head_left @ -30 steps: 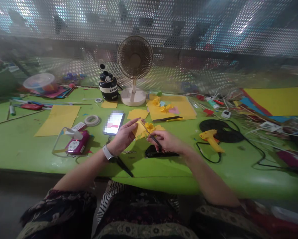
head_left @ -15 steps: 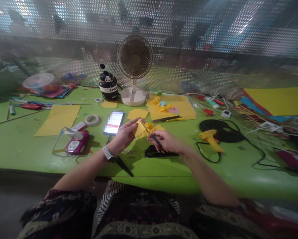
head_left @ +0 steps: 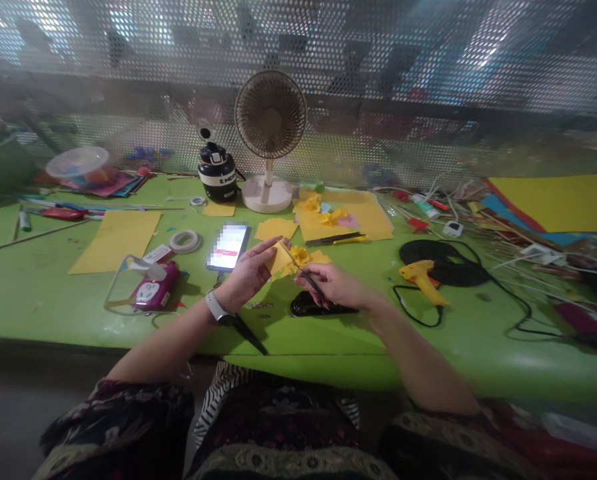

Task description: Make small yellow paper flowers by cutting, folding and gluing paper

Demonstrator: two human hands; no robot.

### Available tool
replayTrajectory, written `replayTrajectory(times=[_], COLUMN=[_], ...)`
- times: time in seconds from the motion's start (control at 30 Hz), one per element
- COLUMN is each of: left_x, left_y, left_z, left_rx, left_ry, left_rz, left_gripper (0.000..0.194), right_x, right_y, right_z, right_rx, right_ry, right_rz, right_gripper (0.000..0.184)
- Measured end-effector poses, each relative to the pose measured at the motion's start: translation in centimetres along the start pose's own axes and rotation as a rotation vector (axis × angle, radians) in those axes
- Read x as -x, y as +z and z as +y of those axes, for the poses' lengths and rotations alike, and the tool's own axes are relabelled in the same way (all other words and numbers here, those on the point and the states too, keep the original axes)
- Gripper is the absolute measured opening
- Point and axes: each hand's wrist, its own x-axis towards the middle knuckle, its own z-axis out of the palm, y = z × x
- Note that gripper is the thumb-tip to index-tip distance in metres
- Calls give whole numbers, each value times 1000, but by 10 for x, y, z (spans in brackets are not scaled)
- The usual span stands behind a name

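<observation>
My left hand (head_left: 247,279) pinches a small piece of yellow paper (head_left: 279,260) above the green table. Closed around the handles of dark scissors (head_left: 312,284) is my right hand (head_left: 334,283), and the blades reach up along the paper's right edge. Behind the blades lies a yellow paper flower (head_left: 301,255), partly covered by the paper and the scissors. Under my right hand a black glossy case (head_left: 306,305) rests on the table, partly hidden.
A phone (head_left: 227,245) and a tape roll (head_left: 184,241) lie left of my hands, with a purple power socket (head_left: 154,287) nearer. Behind stand a fan (head_left: 267,195) and a dark bottle (head_left: 219,180). A yellow glue gun (head_left: 423,280) with its cable lies to the right.
Both hands, the paper and the scissors stay almost in the same place. Any shift of the blades is too slight to make out.
</observation>
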Motion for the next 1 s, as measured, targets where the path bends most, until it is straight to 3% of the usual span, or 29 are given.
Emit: replayTrajectory(times=[0.33, 0.67, 1.0], left_x=[-4, 2, -8], left_y=[-8, 5, -13], left_z=[-4, 2, -1], left_rx=[1, -7, -60], left_ry=[-21, -26, -48], left_rz=[-10, 52, 59], left_gripper=[37, 37, 34], right_x=[1, 1, 3], right_y=[1, 2, -16], right_z=[-1, -1, 0], right_rx=[-3, 12, -50], right_ry=[12, 13, -10], right_rz=[-6, 5, -27], right_gripper=[43, 43, 54])
